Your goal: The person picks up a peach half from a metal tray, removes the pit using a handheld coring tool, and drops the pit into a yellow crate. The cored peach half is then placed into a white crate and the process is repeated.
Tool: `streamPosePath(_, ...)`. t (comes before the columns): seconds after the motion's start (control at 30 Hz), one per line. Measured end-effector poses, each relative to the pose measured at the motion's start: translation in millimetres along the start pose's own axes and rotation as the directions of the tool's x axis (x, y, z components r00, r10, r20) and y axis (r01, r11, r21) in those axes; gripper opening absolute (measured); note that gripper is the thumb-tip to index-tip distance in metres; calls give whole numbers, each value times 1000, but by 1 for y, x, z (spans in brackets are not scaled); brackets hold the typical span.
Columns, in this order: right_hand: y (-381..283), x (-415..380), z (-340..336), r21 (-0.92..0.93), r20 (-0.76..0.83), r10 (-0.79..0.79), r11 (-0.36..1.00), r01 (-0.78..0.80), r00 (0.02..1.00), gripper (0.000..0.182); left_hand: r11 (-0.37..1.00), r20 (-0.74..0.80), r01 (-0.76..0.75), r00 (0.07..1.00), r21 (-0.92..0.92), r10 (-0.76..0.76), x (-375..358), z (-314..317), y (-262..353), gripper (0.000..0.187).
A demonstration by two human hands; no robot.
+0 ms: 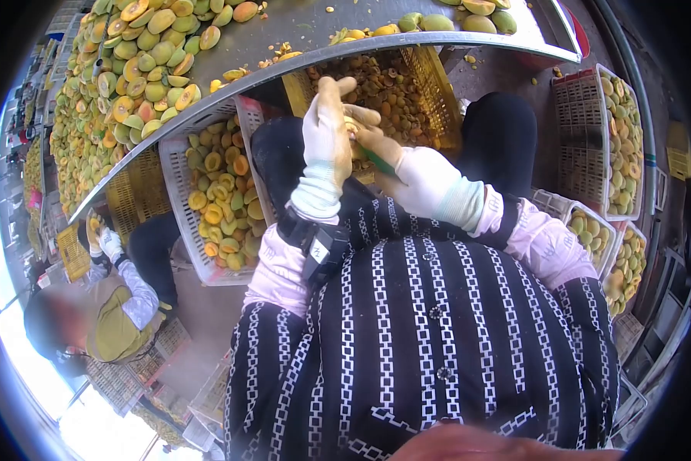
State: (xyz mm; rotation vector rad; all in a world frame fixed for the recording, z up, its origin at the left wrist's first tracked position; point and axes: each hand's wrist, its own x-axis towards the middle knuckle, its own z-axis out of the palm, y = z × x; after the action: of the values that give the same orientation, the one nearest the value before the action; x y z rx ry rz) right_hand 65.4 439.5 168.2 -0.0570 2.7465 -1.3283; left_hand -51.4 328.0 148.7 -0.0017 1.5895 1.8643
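Observation:
Both my hands wear white gloves with yellow-stained fingers and meet above the yellow crate. My left hand (331, 127) is closed on a small yellow apricot piece (351, 124) between thumb and fingers, mostly hidden by them. My right hand (413, 170) is wrapped round a green-handled tool (377, 161), its tip touching or close to the fruit; its working end is hidden. Beneath the hands, the yellow crate (447, 100) holds many brownish-orange fruit scraps (395, 96).
A metal table (299, 34) heaped with apricots (142, 65) has its raised edge just beyond my hands. A white crate of apricot halves (226, 196) stands at my left, more full crates (618, 138) at right. A co-worker (119, 307) sits at left.

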Motion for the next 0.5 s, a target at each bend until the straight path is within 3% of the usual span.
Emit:
streamPosePath(0.03,0,4,0,81,-32,45,996,-42,998,54,998,-70,-47,997,-45,44,1,1,-3,73)
streamPosePath(0.1,0,9,-9,155,7,118,981,-118,993,52,962,-12,-60,998,-265,59,7,-6,-9,73)
streamPosePath(0.17,3,12,-14,18,-84,-15,1000,16,996,47,860,-10,-48,999,-507,50,6,-4,-7,65)
streamPosePath(0.23,-1,12,-26,-63,-117,-81,995,74,990,50,819,-21,-73,997,-569,74,0,-1,-5,60)
streamPosePath(0.3,-7,12,-37,-337,47,-79,937,91,996,53,775,-34,-95,995,-624,94,-2,-4,-5,56)
streamPosePath(0.4,-9,8,-38,-419,52,-156,893,163,986,55,489,131,149,989,-860,-71,-3,-14,-14,43)
streamPosePath(0.43,-10,7,-39,-464,73,-160,868,175,984,56,488,129,147,989,-860,-71,-4,-13,-12,43)
streamPosePath(0.5,-5,4,-38,-469,73,-164,865,179,984,56,653,50,99,994,-751,-94,-8,-7,-8,42)
